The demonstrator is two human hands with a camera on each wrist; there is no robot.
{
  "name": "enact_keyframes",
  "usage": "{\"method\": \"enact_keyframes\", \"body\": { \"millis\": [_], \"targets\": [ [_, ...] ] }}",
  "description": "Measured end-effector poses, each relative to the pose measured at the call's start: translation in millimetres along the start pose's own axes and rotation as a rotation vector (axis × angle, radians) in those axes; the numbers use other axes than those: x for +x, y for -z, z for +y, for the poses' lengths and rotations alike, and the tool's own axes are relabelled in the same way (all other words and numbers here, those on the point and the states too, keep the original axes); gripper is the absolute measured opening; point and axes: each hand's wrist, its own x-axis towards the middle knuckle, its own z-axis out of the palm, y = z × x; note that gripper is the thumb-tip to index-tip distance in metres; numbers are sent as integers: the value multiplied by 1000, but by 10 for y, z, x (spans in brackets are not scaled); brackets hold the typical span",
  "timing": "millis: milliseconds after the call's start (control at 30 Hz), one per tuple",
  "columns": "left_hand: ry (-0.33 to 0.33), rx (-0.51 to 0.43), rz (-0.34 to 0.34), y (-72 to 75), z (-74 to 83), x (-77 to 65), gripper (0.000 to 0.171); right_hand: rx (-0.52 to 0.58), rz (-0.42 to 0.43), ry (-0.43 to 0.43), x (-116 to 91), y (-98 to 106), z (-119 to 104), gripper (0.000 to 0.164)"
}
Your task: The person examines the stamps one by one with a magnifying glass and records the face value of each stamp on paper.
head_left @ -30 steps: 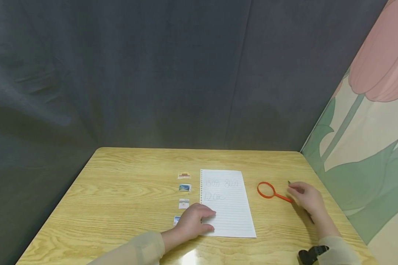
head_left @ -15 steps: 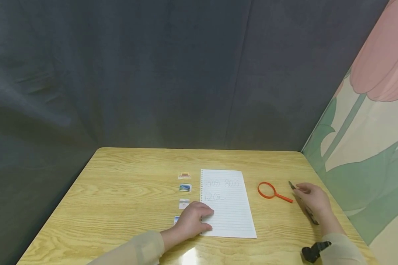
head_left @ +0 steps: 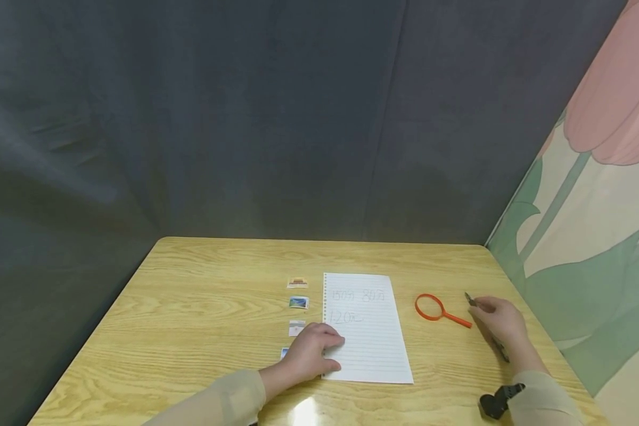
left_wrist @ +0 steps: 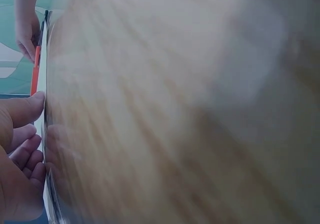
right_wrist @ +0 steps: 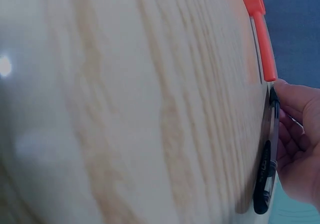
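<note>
A lined sheet of paper [head_left: 370,346] with handwriting near its top lies on the wooden table. My left hand [head_left: 311,353] rests on the sheet's lower left edge, thumb and fingers spread apart. On the right, my right hand [head_left: 500,324] pinches a dark gel pen [right_wrist: 270,164] near its tip, between thumb and fingers. The pen lies slanted, close along the tabletop; its middle is covered by the hand in the head view. A red magnifying glass [head_left: 444,315] lies between the paper and my right hand, its handle end near the fingertips.
Left of the paper, several small stamps stand in a column: a red and yellow one [head_left: 297,283], a blue-green one [head_left: 299,302] and a pale one [head_left: 296,328]. Below them, another stamp [head_left: 284,352] is partly hidden by my left hand. A dark curtain [head_left: 266,130] hangs behind the table.
The right hand shifts right off the pen's tip, then slightly back toward it. The pen stays in place on the table. The left hand keeps its place on the paper.
</note>
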Motion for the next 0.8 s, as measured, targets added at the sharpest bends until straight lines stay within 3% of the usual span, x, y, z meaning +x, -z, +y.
{"method": "enact_keyframes", "body": {
  "millis": [267,600,800],
  "targets": [
    [23,12,-36,3,7,19,50,-10,36,-4,4,-26,-37,38],
    [2,24,-22,7,-7,42,48,-11,66,-36,9,-50,-42,30],
    [-9,28,-19,-4,-19,42,48,6,128,-58,25,-75,38,31]
  ]
}}
